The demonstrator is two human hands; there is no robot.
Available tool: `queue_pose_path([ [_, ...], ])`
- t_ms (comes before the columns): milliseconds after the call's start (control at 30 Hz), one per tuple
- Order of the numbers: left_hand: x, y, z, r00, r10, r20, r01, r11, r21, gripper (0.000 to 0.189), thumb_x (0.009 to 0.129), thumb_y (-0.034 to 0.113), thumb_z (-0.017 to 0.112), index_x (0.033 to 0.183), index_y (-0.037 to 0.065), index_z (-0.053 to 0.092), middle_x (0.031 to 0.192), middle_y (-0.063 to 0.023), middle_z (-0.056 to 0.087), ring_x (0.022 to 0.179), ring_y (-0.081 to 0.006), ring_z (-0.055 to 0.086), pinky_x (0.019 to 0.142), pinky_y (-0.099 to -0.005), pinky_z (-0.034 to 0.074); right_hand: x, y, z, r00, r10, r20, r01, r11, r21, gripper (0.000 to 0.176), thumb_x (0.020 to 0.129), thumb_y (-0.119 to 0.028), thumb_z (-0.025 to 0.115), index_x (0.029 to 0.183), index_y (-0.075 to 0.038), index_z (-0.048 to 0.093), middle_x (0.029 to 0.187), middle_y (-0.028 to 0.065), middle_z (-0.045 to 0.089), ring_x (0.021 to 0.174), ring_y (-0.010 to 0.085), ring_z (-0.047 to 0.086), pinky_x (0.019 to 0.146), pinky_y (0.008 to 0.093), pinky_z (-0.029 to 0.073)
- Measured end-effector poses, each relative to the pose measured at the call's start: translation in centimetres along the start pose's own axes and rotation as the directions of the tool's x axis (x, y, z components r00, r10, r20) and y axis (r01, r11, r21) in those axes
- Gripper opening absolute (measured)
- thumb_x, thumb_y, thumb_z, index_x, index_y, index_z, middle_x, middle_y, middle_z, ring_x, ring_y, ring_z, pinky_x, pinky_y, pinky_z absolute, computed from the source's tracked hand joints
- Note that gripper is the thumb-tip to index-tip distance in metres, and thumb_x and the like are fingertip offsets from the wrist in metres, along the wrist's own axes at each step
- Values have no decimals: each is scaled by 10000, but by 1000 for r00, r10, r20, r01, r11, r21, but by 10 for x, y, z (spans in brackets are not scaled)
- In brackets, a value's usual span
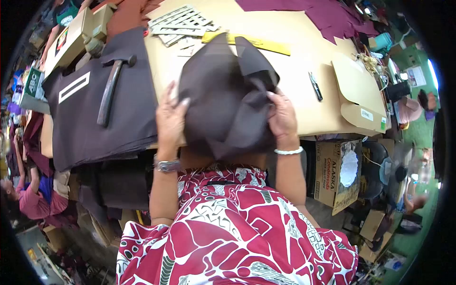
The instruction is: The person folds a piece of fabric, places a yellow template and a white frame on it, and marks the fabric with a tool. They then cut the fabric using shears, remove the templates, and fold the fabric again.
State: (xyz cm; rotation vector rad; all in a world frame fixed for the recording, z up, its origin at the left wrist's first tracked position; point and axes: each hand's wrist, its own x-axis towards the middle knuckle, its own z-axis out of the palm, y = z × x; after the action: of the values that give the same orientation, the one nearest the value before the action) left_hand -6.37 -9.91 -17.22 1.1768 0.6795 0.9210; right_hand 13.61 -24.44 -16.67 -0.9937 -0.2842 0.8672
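Dark brown leather-like pieces (218,102), folded and slightly blurred, are held up over the table's front edge in front of me. My right hand (283,116) grips their right side, thumb on the near face. At the left edge, my left hand (172,116) has its fingers apart, the thumb side against the material. Left of my hands lies a stack of dark sheets (128,95), with a hammer (112,90) and a pale rectangular frame-shaped template (74,87) on top. Behind the held pieces rests a yellow ruler (266,45).
Several slotted pale templates (183,26) lie at the back. A dark pen-like tool (315,87) and an opened cardboard folder (356,95) are on the right. Maroon material (323,16) covers the far edge. A carton (332,171) stands below the table. Other people work at both sides.
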Motion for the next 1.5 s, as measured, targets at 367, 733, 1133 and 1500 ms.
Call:
queue_pose_path([
  [367, 36, 17, -13, 854, 446, 268, -184, -223, 957, 540, 868, 247, 577, 1325, -7, 446, 1435, -242, 298, 1323, -409, 275, 1053, -506, 266, 59, -46, -97, 796, -542, 269, 192, -195, -962, 315, 828, -73, 551, 1142, -46, 556, 917, 204, 643, 846, 380, 626, 730, 416, 495],
  [733, 1, -33, 35, 915, 53, 400, -402, 20, 916, 712, 881, 504, 513, 1410, 62, 335, 1487, -197, 231, 1377, -389, 175, 1064, -612, 147, 68, -103, -162, 812, -494, 310, 164, -317, -934, 316, 760, 34, 446, 1061, 16, 539, 1031, 204, 578, 928, 368, 569, 826, 428, 465],
  [1133, -31, -23, 39, 924, 63, 376, -380, 50, 924, 718, 841, 459, 581, 1385, 42, 367, 1467, -208, 263, 1364, -396, 203, 1049, -616, 180, -31, -55, -65, 672, -554, 491, 223, -482, -848, 426, 798, -211, 674, 1150, -35, 510, 1021, 136, 569, 899, 299, 563, 765, 393, 435],
  [1500, -50, -36, 51, 831, 85, 550, -556, 78, 828, 645, 860, 449, 553, 1369, 78, 410, 1440, -209, 310, 1338, -415, 245, 1031, -628, 202, -66, -23, -94, 920, -371, 127, -37, -404, -914, 534, 918, -418, 488, 1320, -67, 469, 1412, 153, 396, 1312, 366, 335, 1059, 554, 242],
])
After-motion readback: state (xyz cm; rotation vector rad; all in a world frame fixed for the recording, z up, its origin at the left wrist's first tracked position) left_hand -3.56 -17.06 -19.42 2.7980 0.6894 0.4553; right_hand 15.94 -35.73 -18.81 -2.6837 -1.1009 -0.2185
